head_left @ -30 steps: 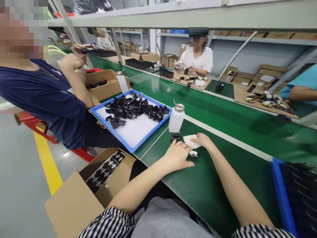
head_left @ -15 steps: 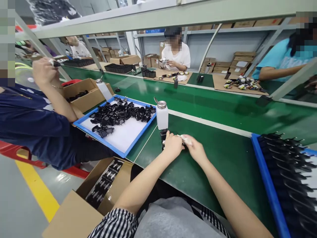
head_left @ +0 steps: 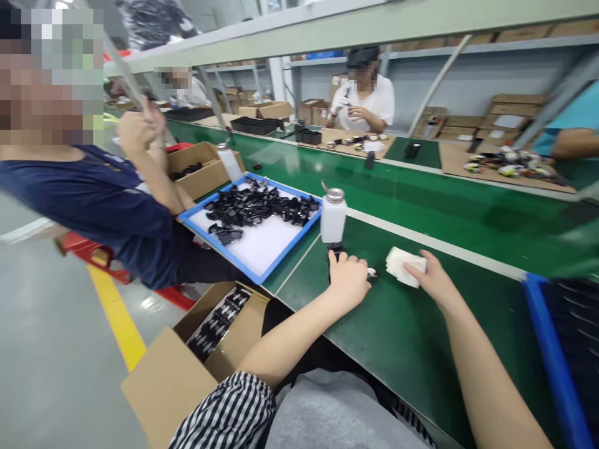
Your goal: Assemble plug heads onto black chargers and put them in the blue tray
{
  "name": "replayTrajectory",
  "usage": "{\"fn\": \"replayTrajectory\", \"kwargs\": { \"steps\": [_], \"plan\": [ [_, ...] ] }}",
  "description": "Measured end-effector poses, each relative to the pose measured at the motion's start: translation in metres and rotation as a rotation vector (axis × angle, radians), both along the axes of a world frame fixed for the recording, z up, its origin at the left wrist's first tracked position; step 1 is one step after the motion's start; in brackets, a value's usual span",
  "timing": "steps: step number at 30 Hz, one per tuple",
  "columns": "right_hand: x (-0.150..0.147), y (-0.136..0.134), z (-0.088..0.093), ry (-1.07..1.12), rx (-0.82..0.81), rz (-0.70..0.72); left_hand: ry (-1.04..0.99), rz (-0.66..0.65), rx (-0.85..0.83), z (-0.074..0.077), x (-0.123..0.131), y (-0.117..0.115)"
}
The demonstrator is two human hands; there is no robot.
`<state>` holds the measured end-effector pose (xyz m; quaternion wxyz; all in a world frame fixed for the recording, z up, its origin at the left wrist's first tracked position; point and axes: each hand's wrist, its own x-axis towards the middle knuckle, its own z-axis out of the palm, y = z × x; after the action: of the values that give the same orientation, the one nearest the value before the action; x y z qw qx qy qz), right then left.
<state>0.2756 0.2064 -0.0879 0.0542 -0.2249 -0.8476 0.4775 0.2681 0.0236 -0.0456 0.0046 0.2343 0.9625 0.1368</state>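
Observation:
My left hand point(head_left: 349, 282) is closed over black plug adapters on the green bench, with its fingers curled round them. One black adapter point(head_left: 334, 248) shows beyond the index finger, and a small dark and pale part point(head_left: 373, 273) sticks out on the right side. The hand hides most of what it grips. My right hand point(head_left: 437, 280) pinches a folded white cloth point(head_left: 405, 265) between thumb and fingers, apart from the left hand. Just behind the left hand stands a white pump bottle point(head_left: 333, 219) with a metal top.
A blue-rimmed tray point(head_left: 266, 274) of loose black plugs lies to the left, and another blue tray point(head_left: 552, 349) with black parts to the right. An open carton point(head_left: 173, 374) sits below the bench edge. A co-worker point(head_left: 135, 206) is close at left; others sit across.
My right hand has moved right with the white cloth, away from the left hand. My left hand stays over the black adapters. The view has turned to the left.

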Motion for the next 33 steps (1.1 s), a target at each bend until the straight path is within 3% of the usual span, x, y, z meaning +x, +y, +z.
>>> {"fn": "replayTrajectory", "kwargs": {
  "steps": [3, 7, 8, 10, 13, 16, 19, 24, 26, 29, 31, 33],
  "plan": [
    [-0.004, 0.001, 0.002, -0.007, 0.249, -0.114, 0.04, 0.174, 0.058, 0.01, -0.011, -0.049],
    [0.0, 0.006, -0.003, -0.065, 0.23, -0.164, 0.092, 0.736, 0.064, 0.012, -0.038, -0.155],
    [0.0, 0.006, -0.003, -0.073, 0.213, -0.172, 0.106, 0.812, 0.056, 0.01, -0.045, -0.178],
    [0.002, 0.007, -0.003, -0.076, 0.184, -0.199, 0.13, 0.858, 0.037, 0.004, -0.057, -0.212],
    [0.002, 0.006, 0.001, -0.091, 0.151, -0.223, 0.142, 0.758, 0.008, -0.006, -0.074, -0.23],
    [0.004, 0.004, 0.006, -0.042, 0.215, -0.232, 0.123, 0.668, 0.002, -0.012, -0.086, -0.227],
    [0.009, 0.001, 0.011, 0.146, 0.262, -0.245, 0.103, 0.597, 0.023, -0.014, -0.089, -0.224],
    [0.017, -0.005, 0.019, 0.485, 0.183, -0.113, 0.141, 0.613, 0.312, -0.005, -0.081, -0.209],
    [0.021, -0.012, 0.025, 0.519, 0.134, 0.015, 0.09, 0.552, 0.462, 0.004, -0.072, -0.185],
    [0.027, -0.031, 0.037, 0.477, 0.183, 0.313, -0.147, 0.328, 0.666, 0.016, -0.052, -0.125],
    [0.03, -0.044, 0.044, 0.429, 0.262, 0.524, -0.416, 0.068, 0.764, 0.02, -0.039, -0.08],
    [0.031, -0.053, 0.048, 0.417, 0.316, 0.631, -0.655, -0.12, 0.878, 0.019, -0.031, -0.042]
  ]
}}
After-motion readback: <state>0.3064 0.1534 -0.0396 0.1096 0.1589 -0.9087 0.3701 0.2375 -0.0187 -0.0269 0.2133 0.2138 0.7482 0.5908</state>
